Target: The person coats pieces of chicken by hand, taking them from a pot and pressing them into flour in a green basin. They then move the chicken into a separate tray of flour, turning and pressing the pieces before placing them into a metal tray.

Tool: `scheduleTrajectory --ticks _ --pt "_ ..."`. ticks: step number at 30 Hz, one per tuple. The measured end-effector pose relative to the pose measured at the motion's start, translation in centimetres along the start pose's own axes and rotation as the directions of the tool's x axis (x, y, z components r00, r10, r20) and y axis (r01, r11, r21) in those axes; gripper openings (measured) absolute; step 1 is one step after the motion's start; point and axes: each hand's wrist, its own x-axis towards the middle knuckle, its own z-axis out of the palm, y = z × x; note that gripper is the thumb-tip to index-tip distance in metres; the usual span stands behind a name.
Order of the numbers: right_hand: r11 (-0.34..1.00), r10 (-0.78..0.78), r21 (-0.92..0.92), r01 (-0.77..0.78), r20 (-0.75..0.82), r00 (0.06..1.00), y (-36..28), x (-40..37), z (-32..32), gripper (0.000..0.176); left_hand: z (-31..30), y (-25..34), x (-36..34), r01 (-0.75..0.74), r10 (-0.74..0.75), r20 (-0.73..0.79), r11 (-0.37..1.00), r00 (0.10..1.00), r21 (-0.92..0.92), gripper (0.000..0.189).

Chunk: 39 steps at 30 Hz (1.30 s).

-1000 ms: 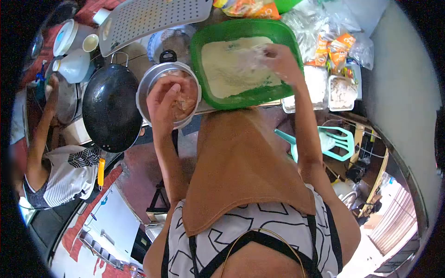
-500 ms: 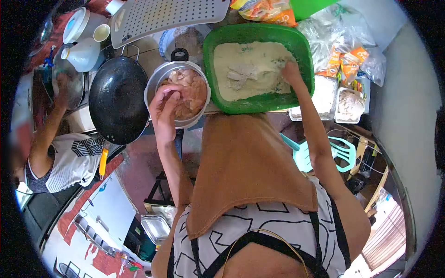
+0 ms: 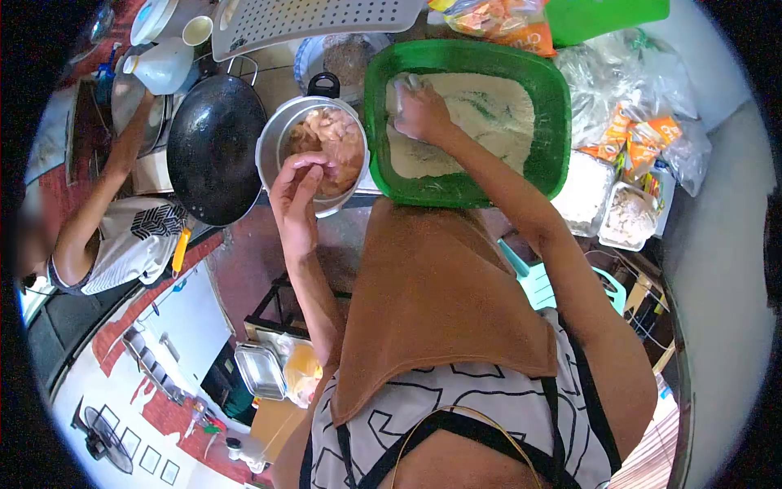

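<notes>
My left hand (image 3: 297,191) hovers at the near rim of a metal pot (image 3: 269,167), its fingers curled in and the thumb close to them. Nothing shows in that hand. Pieces of raw meat, which look like chicken (image 3: 338,134), lie in the pot. My right hand (image 3: 425,116) is down in a green plastic tub (image 3: 468,193) of pale flour (image 3: 493,106), at its left side. Its floury fingers are closed around a flour-coated meat piece (image 3: 403,91), mostly covered by the hand.
A black wok (image 3: 216,151) stands left of the pot. Beyond it, another person's arm (image 3: 122,159) reaches to a pan lid. Foil trays with white contents (image 3: 627,216) and plastic bags (image 3: 607,81) are at the right. A perforated grey board (image 3: 318,20) lies behind.
My right hand has moved left across the tub, from its right side to the coated piece. My left hand stays by the pot. The view has shifted slightly.
</notes>
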Motion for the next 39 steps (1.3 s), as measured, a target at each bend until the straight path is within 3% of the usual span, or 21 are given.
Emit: scheduleTrajectory --ticks 4,6,7,9,10,11,13,15,17,18,20,21,24,26,28,31,34,36,37,38,39 --pt "0.994 0.020 0.102 -0.032 0.109 0.994 1.1 2.1 -0.4 0.060 0.4 -0.3 -1.0 -0.003 0.006 -0.048 0.999 0.999 0.053 0.016" --pt "0.980 0.047 0.165 -0.106 0.327 0.944 2.8 4.2 -0.6 0.043 0.6 0.0 -1.6 0.002 0.003 -0.071 0.997 0.997 0.074 0.016" --pt "0.980 0.045 0.169 -0.105 0.326 0.944 4.0 4.8 -0.3 0.043 0.6 0.1 -1.7 -0.014 0.019 -0.069 0.997 0.997 0.080 0.016" --pt "0.897 -0.191 0.439 0.056 0.271 0.944 6.7 5.0 -0.4 0.032 0.7 0.0 -2.2 -0.029 0.035 -0.069 0.996 0.997 0.083 0.016" --pt "0.800 -0.207 0.597 -0.056 0.361 0.909 7.0 4.0 -1.5 0.037 0.8 -0.2 -2.5 -0.035 0.040 -0.077 0.997 0.996 0.067 0.016" --pt "0.797 -0.209 0.602 -0.051 0.355 0.911 6.9 2.2 -2.5 0.037 0.6 -0.2 -2.6 -0.040 0.045 -0.082 0.998 0.996 0.056 0.016" --pt "0.821 -0.261 0.564 0.087 0.235 0.936 6.8 -1.3 -5.3 0.038 0.5 -0.6 -2.9 -0.056 0.062 -0.085 0.996 0.994 0.071 0.015" --pt "0.949 -0.144 0.296 0.107 0.105 0.984 10.9 -2.9 -4.8 0.050 1.2 -0.8 -3.1 -0.064 0.072 -0.100 0.995 0.992 0.074 0.015" --pt "0.999 -0.040 0.032 0.037 0.090 0.995 14.7 -4.2 -5.5 0.052 2.6 -0.9 -3.3 -0.073 0.073 -0.032 0.997 0.997 0.006 0.014" --pt "0.999 -0.042 0.031 0.039 0.094 0.995 16.0 -5.3 -5.5 0.052 3.4 -1.3 -3.5 -0.031 0.029 -0.047 0.998 0.998 -0.045 0.015" --pt "0.977 0.198 -0.130 -0.171 0.241 0.950 17.3 -7.3 -5.5 0.034 4.9 -2.1 -3.2 -0.029 0.030 0.040 0.999 0.999 -0.036 0.015" --pt "0.977 0.198 -0.131 -0.170 0.242 0.950 16.8 -8.2 -5.9 0.034 5.5 -2.6 -2.9 -0.024 0.027 0.128 0.999 0.991 -0.022 0.016" --pt "0.972 0.234 -0.069 -0.224 0.349 0.907 13.8 -11.5 -6.3 0.032 7.2 -4.5 -2.0 0.011 -0.020 0.177 0.999 0.984 0.051 0.017" --pt "0.962 0.201 0.046 -0.269 0.550 0.811 11.9 -12.4 -4.6 0.037 7.5 -5.7 -1.5 0.037 -0.044 0.206 0.998 0.978 0.042 0.018" --pt "0.977 0.061 0.124 -0.176 0.625 0.778 9.2 -11.7 -2.9 0.055 7.7 -6.1 -1.3 0.093 -0.099 0.249 0.995 0.963 0.035 0.019" --pt "0.951 0.119 0.163 -0.263 0.592 0.797 4.0 -10.2 -0.5 0.055 7.2 -6.3 -1.3 0.099 -0.081 0.242 0.993 0.967 -0.060 0.019" --pt "0.892 0.192 0.287 -0.348 0.456 0.869 0.1 -9.0 0.4 0.057 6.1 -6.0 -1.2 0.098 -0.068 0.247 0.989 0.967 -0.111 0.019" --pt "0.503 0.275 0.559 -0.659 0.620 0.735 -1.5 -7.8 -0.5 0.052 5.7 -5.5 -1.1 0.079 -0.048 0.238 0.989 0.970 -0.123 0.019" --pt "0.502 0.275 0.560 -0.659 0.619 0.735 -0.6 -8.0 -0.1 0.052 5.3 -5.3 -1.2 0.063 -0.031 0.223 0.989 0.974 -0.135 0.019" --pt "0.665 -0.015 0.692 -0.282 0.390 0.921 1.0 -8.5 0.0 0.047 5.0 -5.2 -1.3 0.044 -0.012 0.216 0.988 0.976 -0.145 0.020" --pt "0.683 -0.343 0.716 0.147 0.136 0.930 2.2 -9.1 0.2 0.042 4.7 -5.1 -1.3 0.045 -0.014 0.208 0.988 0.978 -0.145 0.020"
